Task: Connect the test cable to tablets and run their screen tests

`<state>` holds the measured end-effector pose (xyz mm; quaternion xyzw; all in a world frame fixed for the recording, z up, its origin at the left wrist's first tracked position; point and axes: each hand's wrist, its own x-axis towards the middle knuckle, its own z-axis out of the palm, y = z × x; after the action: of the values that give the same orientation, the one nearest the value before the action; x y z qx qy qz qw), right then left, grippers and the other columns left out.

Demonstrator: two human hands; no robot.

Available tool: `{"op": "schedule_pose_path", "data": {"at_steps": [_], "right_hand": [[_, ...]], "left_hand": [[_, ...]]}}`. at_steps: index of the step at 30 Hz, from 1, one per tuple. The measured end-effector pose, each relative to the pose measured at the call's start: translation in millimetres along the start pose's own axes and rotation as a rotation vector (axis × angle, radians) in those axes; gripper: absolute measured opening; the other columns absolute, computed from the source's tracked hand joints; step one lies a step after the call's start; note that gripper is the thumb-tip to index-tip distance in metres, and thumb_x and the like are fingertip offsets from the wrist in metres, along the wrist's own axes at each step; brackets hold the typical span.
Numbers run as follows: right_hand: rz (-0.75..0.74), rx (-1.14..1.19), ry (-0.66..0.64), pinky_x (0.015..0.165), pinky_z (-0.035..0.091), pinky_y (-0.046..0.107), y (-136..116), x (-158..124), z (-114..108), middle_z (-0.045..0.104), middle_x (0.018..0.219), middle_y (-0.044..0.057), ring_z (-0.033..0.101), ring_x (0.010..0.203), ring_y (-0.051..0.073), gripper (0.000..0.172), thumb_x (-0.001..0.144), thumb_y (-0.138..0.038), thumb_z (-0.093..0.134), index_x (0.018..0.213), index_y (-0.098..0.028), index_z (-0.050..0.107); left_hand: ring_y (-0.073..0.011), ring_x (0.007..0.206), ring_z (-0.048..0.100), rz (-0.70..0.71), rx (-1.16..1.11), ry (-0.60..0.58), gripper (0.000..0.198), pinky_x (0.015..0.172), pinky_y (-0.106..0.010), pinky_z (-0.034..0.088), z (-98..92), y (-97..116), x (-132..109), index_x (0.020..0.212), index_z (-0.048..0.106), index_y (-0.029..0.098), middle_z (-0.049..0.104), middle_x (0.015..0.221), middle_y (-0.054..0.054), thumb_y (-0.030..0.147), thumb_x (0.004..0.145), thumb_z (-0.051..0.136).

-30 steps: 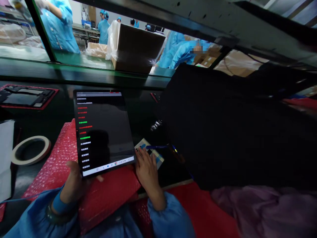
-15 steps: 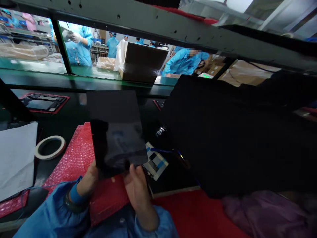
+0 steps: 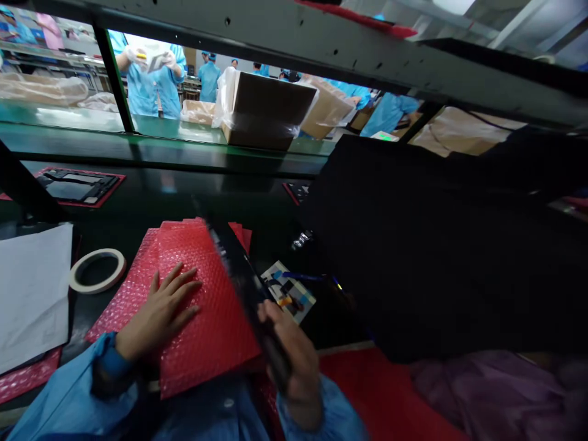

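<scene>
tablet [image 3: 242, 278] edge-on, right hand [image 3: 298, 349] gripping its near edge, left hand [image 3: 160, 315] apart, spread on bubble-wrap [image 3: 206, 343]

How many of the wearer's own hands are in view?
2. The left hand lies spread on the red bubble wrap; the right hand grips the near end of the dark tablet, seen nearly edge-on.
</scene>
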<state>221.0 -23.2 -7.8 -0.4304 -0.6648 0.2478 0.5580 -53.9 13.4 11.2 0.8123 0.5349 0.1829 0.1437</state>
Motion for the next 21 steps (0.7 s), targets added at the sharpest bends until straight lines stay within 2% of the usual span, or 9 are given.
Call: {"op": "schedule_pose_path", "data": {"at_steps": [2, 4, 6, 9, 11, 13, 15, 16, 21], "right_hand": [[-0.386, -0.156, -0.147, 0.094, 0.058, 0.053, 0, 4, 12, 0.071, 0.121, 0.008, 0.063, 0.119, 0.028, 0.021, 0.093, -0.027, 0.053, 0.110, -0.025, 0.066], [-0.622, -0.335, -0.251, 0.095, 0.059, 0.045, -6, 11, 27, 0.069, 0.124, 0.008, 0.058, 0.125, 0.024, 0.032, 0.096, -0.013, 0.044, 0.120, -0.023, 0.062], [-0.640, -0.450, -0.369, 0.098, 0.057, 0.044, -16, 17, 39, 0.069, 0.124, 0.010, 0.058, 0.126, 0.024, 0.032, 0.097, -0.015, 0.044, 0.123, -0.019, 0.062], [-0.586, -0.448, -0.481, 0.103, 0.052, 0.053, -26, 19, 42, 0.069, 0.124, 0.014, 0.060, 0.124, 0.029, 0.038, 0.098, -0.039, 0.048, 0.123, -0.015, 0.063], [-0.588, -0.403, -0.385, 0.099, 0.055, 0.050, -26, 18, 31, 0.069, 0.124, 0.013, 0.063, 0.120, 0.028, 0.042, 0.096, -0.041, 0.049, 0.128, -0.016, 0.060], [-0.572, -0.408, -0.174, 0.091, 0.059, 0.041, -21, 19, 14, 0.070, 0.121, 0.012, 0.067, 0.111, 0.023, 0.040, 0.095, -0.026, 0.051, 0.133, -0.019, 0.056], [-0.482, -0.452, -0.019, 0.088, 0.058, 0.040, -13, 23, -2, 0.070, 0.120, 0.012, 0.068, 0.107, 0.022, 0.041, 0.092, -0.017, 0.051, 0.133, -0.019, 0.056], [-0.424, -0.471, -0.012, 0.090, 0.057, 0.042, -8, 25, -9, 0.069, 0.121, 0.012, 0.066, 0.110, 0.023, 0.039, 0.092, -0.017, 0.051, 0.131, -0.020, 0.057], [-0.239, -0.457, -0.314, 0.109, 0.042, 0.055, 9, 31, -22, 0.067, 0.126, 0.010, 0.058, 0.124, 0.026, 0.035, 0.094, -0.035, 0.056, 0.127, -0.023, 0.061]], "left_hand": [[-0.0351, 0.146, 0.029, -0.034, -0.116, 0.026, 0.036, 0.113, -0.073, 0.012, 0.4, -3, 0, 0.130, 0.052, 0.025, 0.051, 0.147, -0.012, 0.034, 0.096, 0.045], [-0.0319, 0.142, 0.037, -0.109, -0.288, 0.112, 0.037, 0.117, -0.067, 0.016, 3.6, -7, -1, 0.131, 0.046, 0.021, 0.050, 0.145, -0.015, 0.026, 0.096, 0.040], [-0.0286, 0.141, 0.038, -0.206, -0.444, 0.251, 0.035, 0.119, -0.059, 0.021, 8.0, -14, -3, 0.128, 0.043, 0.019, 0.045, 0.147, -0.017, 0.020, 0.094, 0.037], [-0.0269, 0.145, 0.032, -0.321, -0.557, 0.477, 0.033, 0.121, -0.051, 0.025, 9.7, -24, -2, 0.125, 0.043, 0.020, 0.038, 0.151, -0.015, 0.020, 0.092, 0.039], [-0.0272, 0.144, 0.034, -0.349, -0.570, 0.590, 0.036, 0.120, -0.049, 0.026, 5.4, -25, 0, 0.128, 0.042, 0.020, 0.038, 0.151, -0.015, 0.023, 0.092, 0.044], [-0.0278, 0.143, 0.036, -0.333, -0.523, 0.636, 0.036, 0.118, -0.049, 0.031, -2.4, -20, 2, 0.128, 0.044, 0.020, 0.040, 0.150, -0.016, 0.028, 0.093, 0.048], [-0.0274, 0.140, 0.040, -0.258, -0.433, 0.565, 0.033, 0.116, -0.050, 0.035, -11.1, -8, 5, 0.126, 0.048, 0.022, 0.045, 0.146, -0.014, 0.031, 0.094, 0.048], [-0.0268, 0.140, 0.041, -0.198, -0.382, 0.488, 0.032, 0.115, -0.050, 0.036, -14.9, 1, 6, 0.126, 0.049, 0.022, 0.046, 0.146, -0.014, 0.032, 0.095, 0.047], [-0.0275, 0.149, 0.024, 0.228, -0.085, -0.038, 0.044, 0.118, -0.056, 0.029, -19.0, 50, 23, 0.143, 0.039, 0.024, 0.039, 0.156, -0.012, 0.031, 0.099, 0.041]]}}
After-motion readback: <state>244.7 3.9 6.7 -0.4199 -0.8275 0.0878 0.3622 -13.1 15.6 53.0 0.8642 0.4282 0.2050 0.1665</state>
